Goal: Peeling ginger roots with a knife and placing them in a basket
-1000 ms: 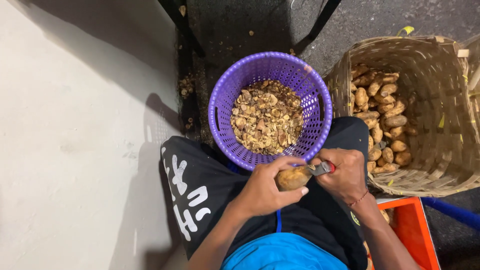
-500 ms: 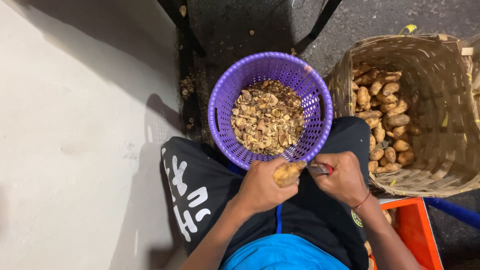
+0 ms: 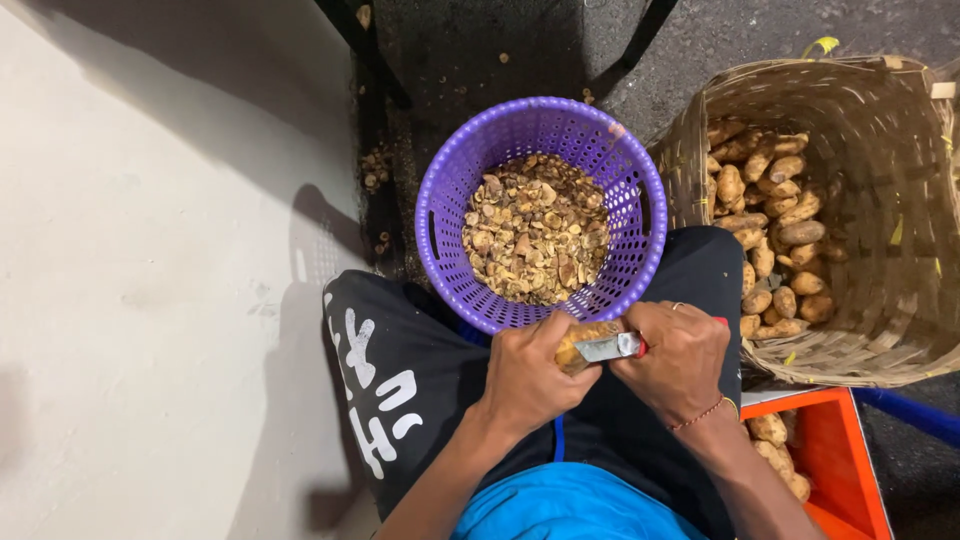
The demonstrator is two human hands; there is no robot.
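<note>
A small yellow-brown potato is held over the lap, just below the rim of the purple basket. Its long side seems to run left to right, but most of it is hidden by fingers, so its ends cannot be seen well. The left hand is wrapped tightly around the potato. A knife with a flat silver blade is gripped in the right hand. The blade is pointed to the left and is laid against the potato. A bit of red handle is seen by the right hand, and the rest is covered.

The purple basket is stood between the knees. It is partly filled with brown peelings. A big woven basket is placed to the right, touching the leg. Many unpeeled potatoes are piled in it, and its far side is cut off by the edge. An orange crate is seen at the lower right, with a few more potatoes inside. Only a corner of it is shown.
</note>
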